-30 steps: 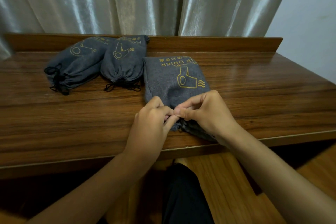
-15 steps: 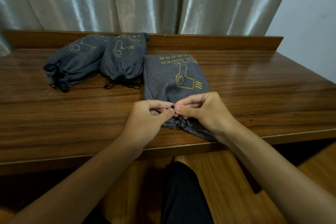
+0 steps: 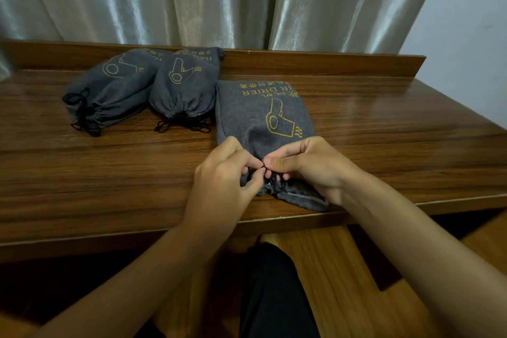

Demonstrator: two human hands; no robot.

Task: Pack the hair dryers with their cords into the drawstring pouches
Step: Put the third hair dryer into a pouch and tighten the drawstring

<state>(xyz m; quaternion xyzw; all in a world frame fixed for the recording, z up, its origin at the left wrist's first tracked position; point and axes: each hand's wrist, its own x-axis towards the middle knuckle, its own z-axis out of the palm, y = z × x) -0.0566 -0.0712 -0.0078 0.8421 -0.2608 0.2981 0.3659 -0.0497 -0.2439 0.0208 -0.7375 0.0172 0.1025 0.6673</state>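
My left hand (image 3: pixel 223 181) and right hand (image 3: pixel 310 170) met fingertip to fingertip over the near end of the third pouch (image 3: pixel 260 121), close to the front edge of the tabletop (image 3: pixel 384 145). Both hands had their fingers curled inward, pinching the black drawstring (image 3: pixel 270 180) at the gathered mouth of that pouch; the thumb and forefinger of each hand closed on the cord, the two pinches touching at the middle. The mouth of the pouch lay under and between my hands, its stitched hem showing just below my right palm. The body of the pouch, grey cloth printed with a yellow hair-dryer outline and lettering, stretched flat away from my hands toward the back of the tabletop. No hair dryer or its cord was visible; whether one lay inside this pouch could not be told.

Beyond my hands and to the left lay two further grey pouches, side by side and touching. The middle pouch (image 3: pixel 183 85) lay just beside the far left corner of the one I held, its mouth drawn shut and its black cords loose on the wood. The leftmost pouch (image 3: pixel 109 90) lay tilted, its mouth also gathered. Both looked filled out. Their far ends rested against the raised wooden back rail (image 3: pixel 329 63), behind which hung a pale curtain (image 3: pixel 219 0).
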